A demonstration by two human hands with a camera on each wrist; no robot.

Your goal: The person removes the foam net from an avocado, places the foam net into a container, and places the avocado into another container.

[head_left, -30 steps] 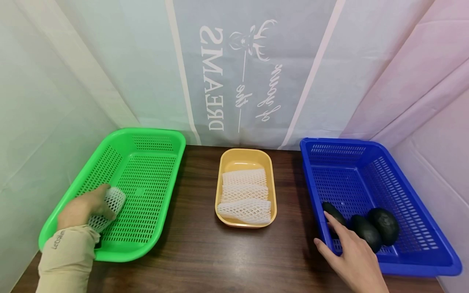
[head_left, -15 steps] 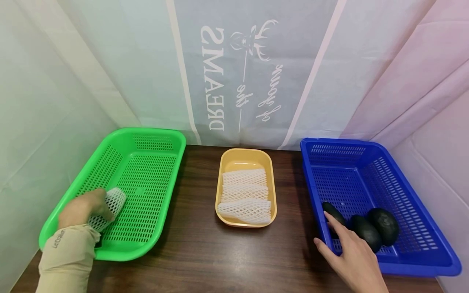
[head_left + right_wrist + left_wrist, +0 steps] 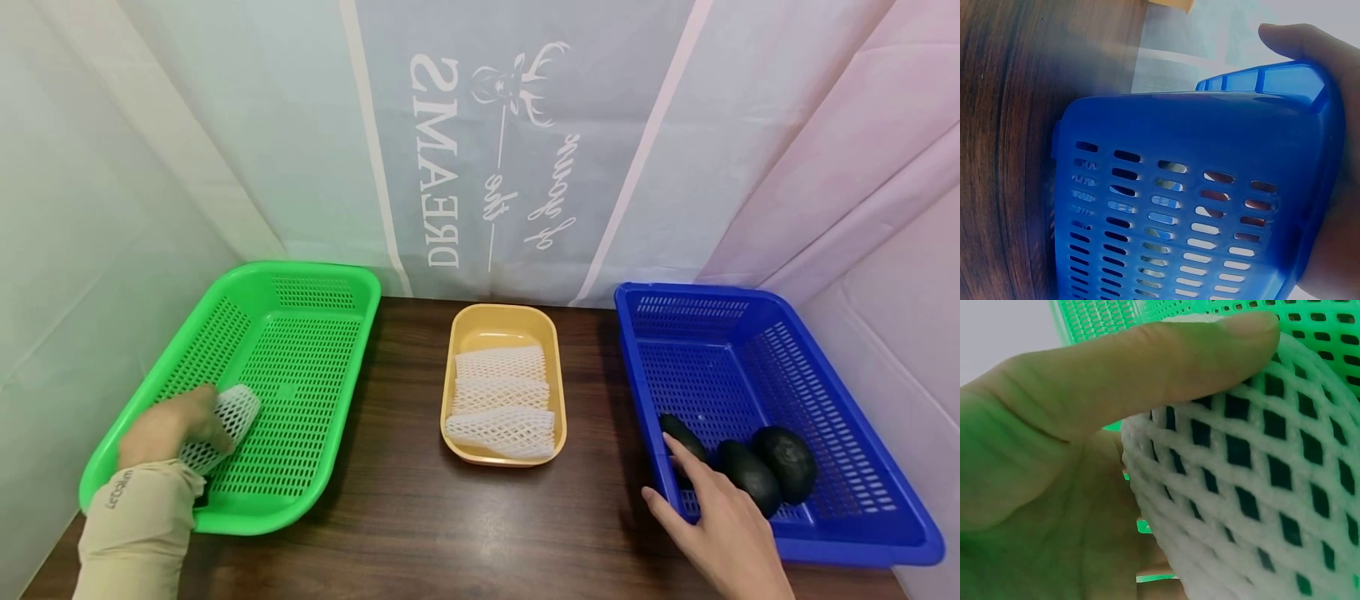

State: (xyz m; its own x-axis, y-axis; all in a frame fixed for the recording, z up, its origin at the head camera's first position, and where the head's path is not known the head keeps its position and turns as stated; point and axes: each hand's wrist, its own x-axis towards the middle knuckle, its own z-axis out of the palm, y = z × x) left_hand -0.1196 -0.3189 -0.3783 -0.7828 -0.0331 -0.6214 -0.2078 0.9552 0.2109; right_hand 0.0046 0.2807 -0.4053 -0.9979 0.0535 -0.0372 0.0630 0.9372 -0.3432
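My left hand (image 3: 176, 425) grips a dark avocado in a white foam net (image 3: 236, 412) inside the green basket (image 3: 348, 400), near its left wall. In the left wrist view the thumb lies across the foam net (image 3: 1247, 469), and dark skin shows through the mesh; the other fingers are mostly hidden. Over the near left corner of the blue basket (image 3: 637, 367) lies my right hand (image 3: 720, 525), thumb outside the rim and index finger stretched by a dark avocado (image 3: 684, 435). Two more avocados, one nearer (image 3: 750, 479) and one farther right (image 3: 785, 462), sit beyond the fingers.
Between the baskets a yellow tray (image 3: 504, 317) holds three white foam nets (image 3: 501, 396), laid one behind another. All stand on a dark wooden table (image 3: 450, 533). A printed cloth (image 3: 495, 167) hangs behind, and pale cloth closes off both sides.
The far end of the foam net under my left hand has shifted very slightly to the right. My right hand, the tray and both baskets look unmoved.
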